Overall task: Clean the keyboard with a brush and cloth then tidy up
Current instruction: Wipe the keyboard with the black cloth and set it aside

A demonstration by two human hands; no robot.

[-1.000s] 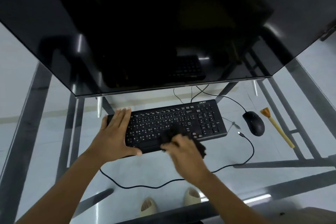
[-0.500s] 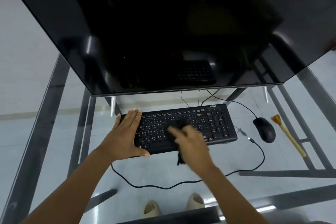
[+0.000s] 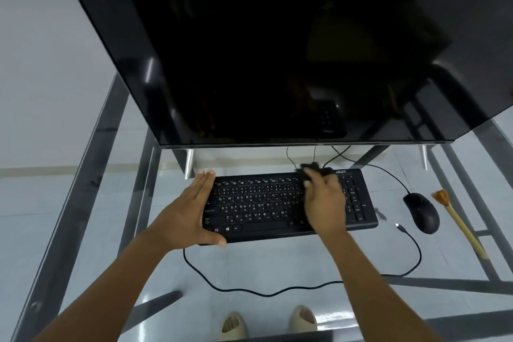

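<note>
Black cloth (image 3: 311, 169) gripped in right hand (image 3: 324, 203), at keyboard (image 3: 277, 205) far edge. Left hand (image 3: 188, 214) flat, fingers released, bracing left end. Wipe in rows, light pressure. Brush (image 3: 458, 222) lies right of mouse (image 3: 422, 212).

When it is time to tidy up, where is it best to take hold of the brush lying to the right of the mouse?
Probably the middle of the brush handle, from above with the right hand. The long, thin handle lies flat on the glass table, and its bristles point away, beside the mouse.
</note>
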